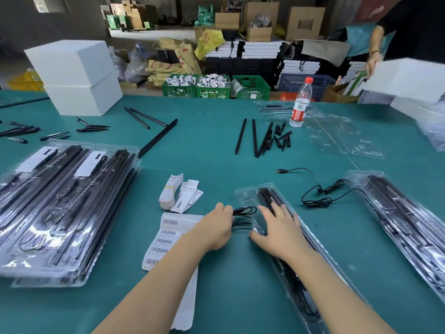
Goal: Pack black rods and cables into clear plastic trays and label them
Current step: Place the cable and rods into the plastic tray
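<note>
Clear plastic finished packs (60, 203) sit stacked at left; my left hand (218, 229) pinches a thin black cable (245, 210) beside the clear plastic tray (248, 194), right hand (274, 231) flat on it. Next: tuck cable in.

left hand (218, 227) fingers curl out of sight; barcode sheet (168, 237) print illegible.

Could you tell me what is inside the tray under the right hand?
The tray holds black rods along its length. The left hand grips a cable at its edge. The right hand and forearm cover the middle, so nothing there can be seen.
</note>
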The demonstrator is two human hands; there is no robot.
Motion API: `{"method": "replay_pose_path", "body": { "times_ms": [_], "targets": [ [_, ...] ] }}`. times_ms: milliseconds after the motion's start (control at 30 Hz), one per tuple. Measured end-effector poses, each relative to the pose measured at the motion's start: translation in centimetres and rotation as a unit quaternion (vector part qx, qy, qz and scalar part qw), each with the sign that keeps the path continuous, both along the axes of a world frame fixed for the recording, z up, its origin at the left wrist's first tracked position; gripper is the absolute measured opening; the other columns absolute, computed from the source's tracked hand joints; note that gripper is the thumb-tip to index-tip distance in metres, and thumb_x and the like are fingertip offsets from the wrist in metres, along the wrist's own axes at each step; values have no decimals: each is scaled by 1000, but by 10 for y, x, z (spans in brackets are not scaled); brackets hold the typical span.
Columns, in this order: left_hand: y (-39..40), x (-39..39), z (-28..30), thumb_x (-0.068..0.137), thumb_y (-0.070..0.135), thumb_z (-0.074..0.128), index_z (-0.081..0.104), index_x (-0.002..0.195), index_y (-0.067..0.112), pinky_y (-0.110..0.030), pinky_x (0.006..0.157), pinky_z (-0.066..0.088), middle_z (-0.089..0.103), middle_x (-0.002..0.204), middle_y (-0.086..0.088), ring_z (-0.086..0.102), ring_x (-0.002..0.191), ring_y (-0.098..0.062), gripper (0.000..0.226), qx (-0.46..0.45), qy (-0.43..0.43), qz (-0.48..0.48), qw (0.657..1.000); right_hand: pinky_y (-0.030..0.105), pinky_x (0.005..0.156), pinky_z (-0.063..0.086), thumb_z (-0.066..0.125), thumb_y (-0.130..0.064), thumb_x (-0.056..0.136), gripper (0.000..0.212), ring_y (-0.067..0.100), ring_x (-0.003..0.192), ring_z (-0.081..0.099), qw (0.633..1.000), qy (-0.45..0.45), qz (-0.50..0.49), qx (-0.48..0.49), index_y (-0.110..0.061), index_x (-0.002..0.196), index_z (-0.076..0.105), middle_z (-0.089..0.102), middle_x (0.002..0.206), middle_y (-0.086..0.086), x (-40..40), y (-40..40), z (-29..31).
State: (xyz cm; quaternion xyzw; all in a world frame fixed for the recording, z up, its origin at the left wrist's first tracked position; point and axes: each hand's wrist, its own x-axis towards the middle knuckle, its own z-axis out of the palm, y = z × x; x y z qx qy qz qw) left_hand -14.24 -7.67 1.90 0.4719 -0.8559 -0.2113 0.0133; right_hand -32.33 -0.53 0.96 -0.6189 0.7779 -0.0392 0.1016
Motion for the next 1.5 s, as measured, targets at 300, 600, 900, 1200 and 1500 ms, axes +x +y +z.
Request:
{"method": "replay_pose_path", "body": {
  "times_ms": [300,600,900,1200,1500],
  "targets": [
    [0,0,-8,98,14,47,46,108,15,-37,65,37,55,108,-7,61,97,-30,10,-189,-108,-91,972,51,122,-6,41,-54,94,66,26,153,3,996,-61,-17,-65,-35,155,26,15,165,8,1,4,-10],
    [6,2,-10,91,4,43,45,109,13,-36,62,33,47,107,-8,51,94,-28,20,-224,-120,-112,961,44,123,-8,46,-51,94,63,21,153,4,989,-126,-9,-76,-38,153,28,19,165,3,-2,9,-7],
    [18,6,5,92,3,36,42,106,14,-39,59,29,52,97,-8,55,79,-31,19,-253,-125,-136,950,40,124,-4,51,-36,93,60,11,152,7,975,-209,61,-50,-43,150,33,23,163,-7,-13,20,8],
    [18,14,2,87,24,49,63,86,18,-31,52,42,51,73,-2,49,61,-23,15,-367,-33,-185,911,40,124,-6,42,-40,83,65,1,150,3,959,-267,88,-31,-46,148,34,24,162,-15,-18,29,16],
    [11,0,2,94,23,39,51,106,14,-40,82,36,44,103,-9,38,93,-28,19,-280,-63,-165,943,41,124,-4,48,-32,90,59,6,151,6,961,-257,91,-52,-38,148,36,30,160,-13,-16,28,12]
  ]
}}
